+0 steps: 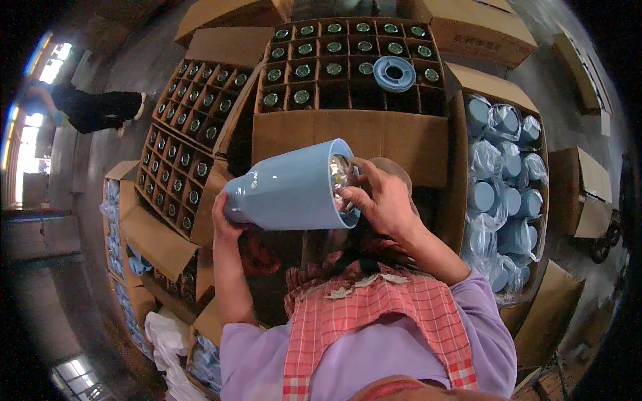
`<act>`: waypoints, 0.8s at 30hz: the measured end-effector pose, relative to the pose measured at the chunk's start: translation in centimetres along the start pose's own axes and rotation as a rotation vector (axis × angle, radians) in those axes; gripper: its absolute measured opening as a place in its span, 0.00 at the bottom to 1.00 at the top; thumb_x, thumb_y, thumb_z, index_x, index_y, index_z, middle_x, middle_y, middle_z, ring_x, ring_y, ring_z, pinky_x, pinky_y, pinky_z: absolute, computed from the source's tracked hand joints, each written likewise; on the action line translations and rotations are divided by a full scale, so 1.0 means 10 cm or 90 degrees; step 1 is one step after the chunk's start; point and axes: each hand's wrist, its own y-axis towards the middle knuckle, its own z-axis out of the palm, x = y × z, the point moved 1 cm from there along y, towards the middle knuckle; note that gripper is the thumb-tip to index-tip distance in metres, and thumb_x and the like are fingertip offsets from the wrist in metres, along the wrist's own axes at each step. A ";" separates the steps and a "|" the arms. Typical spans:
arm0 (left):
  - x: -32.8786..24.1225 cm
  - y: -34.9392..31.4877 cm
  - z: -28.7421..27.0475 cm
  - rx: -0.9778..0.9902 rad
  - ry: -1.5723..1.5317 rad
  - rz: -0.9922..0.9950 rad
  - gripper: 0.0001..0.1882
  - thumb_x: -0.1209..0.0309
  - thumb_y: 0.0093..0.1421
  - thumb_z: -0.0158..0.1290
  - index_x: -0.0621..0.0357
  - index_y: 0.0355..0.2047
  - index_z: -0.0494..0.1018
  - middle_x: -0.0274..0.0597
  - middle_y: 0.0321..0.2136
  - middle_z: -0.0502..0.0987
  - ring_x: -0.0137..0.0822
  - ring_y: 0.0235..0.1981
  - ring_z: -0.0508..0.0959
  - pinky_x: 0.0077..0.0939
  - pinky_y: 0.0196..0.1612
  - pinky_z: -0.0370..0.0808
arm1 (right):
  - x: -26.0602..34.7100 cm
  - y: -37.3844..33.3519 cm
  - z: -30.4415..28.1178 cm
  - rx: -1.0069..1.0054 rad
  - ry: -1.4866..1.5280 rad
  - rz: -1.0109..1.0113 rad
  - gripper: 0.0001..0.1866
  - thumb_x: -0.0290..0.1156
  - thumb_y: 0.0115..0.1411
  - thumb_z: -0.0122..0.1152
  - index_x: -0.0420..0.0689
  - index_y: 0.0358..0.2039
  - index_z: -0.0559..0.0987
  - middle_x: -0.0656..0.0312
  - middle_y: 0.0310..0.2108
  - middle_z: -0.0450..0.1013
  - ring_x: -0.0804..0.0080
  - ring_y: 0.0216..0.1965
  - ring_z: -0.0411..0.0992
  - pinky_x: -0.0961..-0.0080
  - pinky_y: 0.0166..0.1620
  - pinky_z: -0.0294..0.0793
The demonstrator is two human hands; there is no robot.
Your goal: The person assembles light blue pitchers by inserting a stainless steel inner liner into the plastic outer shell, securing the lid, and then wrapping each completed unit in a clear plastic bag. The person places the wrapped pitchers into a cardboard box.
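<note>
A light blue, glossy flask casing (287,190) lies nearly level in front of me, its wide open end turned to the right. My left hand (229,214) is wrapped round its narrower left end. Inside the wide mouth sits a shiny silvery glass liner (339,175), most of it hidden by the casing. My right hand (386,200) is closed on the liner's exposed end, thumb and fingers at the casing's mouth. Beyond the casing, a blue ring-shaped part (394,73) with a hole in its middle rests on a divided carton (348,144).
Round silvery-green ends show in that carton's cells and in tilted divided cartons (175,235) at left. A carton (457,174) at right holds blue parts in clear plastic. White plastic sheeting (166,341) lies lower left. Another person (100,110) is at far left.
</note>
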 end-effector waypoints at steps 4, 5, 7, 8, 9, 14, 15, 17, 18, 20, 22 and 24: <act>-0.11 -0.15 0.29 0.004 0.036 -0.021 0.23 0.53 0.54 0.45 0.54 0.45 0.68 0.40 0.43 0.71 0.41 0.44 0.71 0.41 0.43 0.70 | -0.04 -0.03 -0.10 0.028 -0.037 0.018 0.34 0.52 0.50 0.55 0.42 0.51 0.64 0.48 0.35 0.72 0.50 0.36 0.71 0.63 0.38 0.69; -0.12 -0.16 0.33 -0.005 0.056 0.001 0.25 0.53 0.52 0.46 0.56 0.45 0.68 0.41 0.42 0.71 0.40 0.44 0.70 0.40 0.43 0.69 | -0.03 -0.04 -0.11 0.004 -0.029 -0.032 0.34 0.48 0.51 0.56 0.42 0.53 0.62 0.46 0.39 0.70 0.49 0.40 0.69 0.64 0.42 0.68; -0.17 -0.25 0.42 -0.026 0.069 0.028 0.26 0.52 0.51 0.48 0.58 0.45 0.68 0.42 0.41 0.71 0.40 0.43 0.70 0.38 0.43 0.69 | -0.03 -0.06 -0.12 0.017 0.089 -0.084 0.38 0.35 0.48 0.59 0.44 0.59 0.55 0.45 0.52 0.61 0.53 0.52 0.62 0.68 0.50 0.63; -0.19 -0.26 0.45 0.001 0.099 0.045 0.27 0.52 0.50 0.48 0.58 0.45 0.68 0.43 0.41 0.71 0.40 0.43 0.70 0.38 0.43 0.69 | -0.09 -0.08 -0.13 0.026 0.089 -0.091 0.38 0.35 0.48 0.59 0.44 0.59 0.55 0.45 0.52 0.61 0.53 0.52 0.62 0.68 0.50 0.63; -0.21 -0.28 0.48 0.025 0.128 0.065 0.28 0.52 0.49 0.49 0.59 0.45 0.68 0.43 0.40 0.71 0.40 0.42 0.71 0.37 0.44 0.68 | -0.13 -0.10 -0.14 0.027 0.215 -0.022 0.40 0.32 0.45 0.60 0.45 0.59 0.54 0.49 0.53 0.61 0.57 0.53 0.62 0.69 0.52 0.62; -0.29 -0.36 0.78 0.131 0.184 0.170 0.33 0.57 0.43 0.52 0.60 0.50 0.65 0.40 0.40 0.71 0.35 0.41 0.70 0.30 0.47 0.66 | -0.49 -0.20 -0.23 -0.088 0.325 0.026 0.35 0.29 0.46 0.61 0.41 0.55 0.60 0.55 0.51 0.63 0.70 0.50 0.62 0.73 0.48 0.66; -0.30 -0.42 0.88 0.168 0.187 0.297 0.36 0.59 0.41 0.54 0.60 0.51 0.64 0.39 0.39 0.70 0.33 0.41 0.70 0.27 0.47 0.65 | -0.66 -0.19 -0.24 -0.080 0.326 0.024 0.35 0.29 0.46 0.61 0.41 0.55 0.60 0.55 0.51 0.63 0.70 0.50 0.62 0.73 0.48 0.66; -0.36 -0.54 1.09 0.190 0.203 0.345 0.38 0.60 0.39 0.55 0.59 0.52 0.63 0.39 0.40 0.70 0.32 0.41 0.69 0.26 0.47 0.64 | -0.95 -0.22 -0.28 -0.009 0.412 0.172 0.28 0.36 0.53 0.55 0.39 0.53 0.62 0.56 0.49 0.64 0.71 0.48 0.63 0.72 0.47 0.65; -0.38 -0.58 1.16 0.209 0.223 0.394 0.40 0.62 0.37 0.56 0.59 0.53 0.62 0.38 0.40 0.70 0.31 0.41 0.69 0.25 0.48 0.63 | -1.00 -0.24 -0.24 -0.007 0.411 0.171 0.28 0.36 0.53 0.55 0.39 0.53 0.62 0.56 0.49 0.64 0.71 0.48 0.63 0.72 0.47 0.65; -0.39 -0.61 1.18 0.199 0.226 0.381 0.41 0.63 0.35 0.57 0.59 0.54 0.62 0.38 0.40 0.70 0.31 0.41 0.69 0.26 0.47 0.64 | -1.06 -0.31 -0.19 -0.020 0.436 0.111 0.26 0.42 0.57 0.50 0.39 0.52 0.63 0.57 0.49 0.64 0.71 0.48 0.63 0.71 0.48 0.64; -0.38 -0.60 1.19 0.210 0.238 0.382 0.40 0.63 0.36 0.56 0.59 0.54 0.61 0.39 0.40 0.70 0.31 0.41 0.69 0.26 0.47 0.64 | -0.89 -0.40 -0.20 -0.033 0.586 0.121 0.26 0.42 0.57 0.50 0.40 0.53 0.63 0.58 0.49 0.64 0.70 0.48 0.63 0.71 0.48 0.65; -0.33 -0.53 1.20 0.212 0.238 0.386 0.40 0.63 0.36 0.55 0.59 0.54 0.61 0.39 0.40 0.70 0.32 0.41 0.69 0.25 0.47 0.64 | -0.75 -0.46 -0.23 -0.056 0.734 0.124 0.27 0.42 0.57 0.51 0.41 0.53 0.62 0.58 0.49 0.64 0.69 0.49 0.63 0.72 0.48 0.65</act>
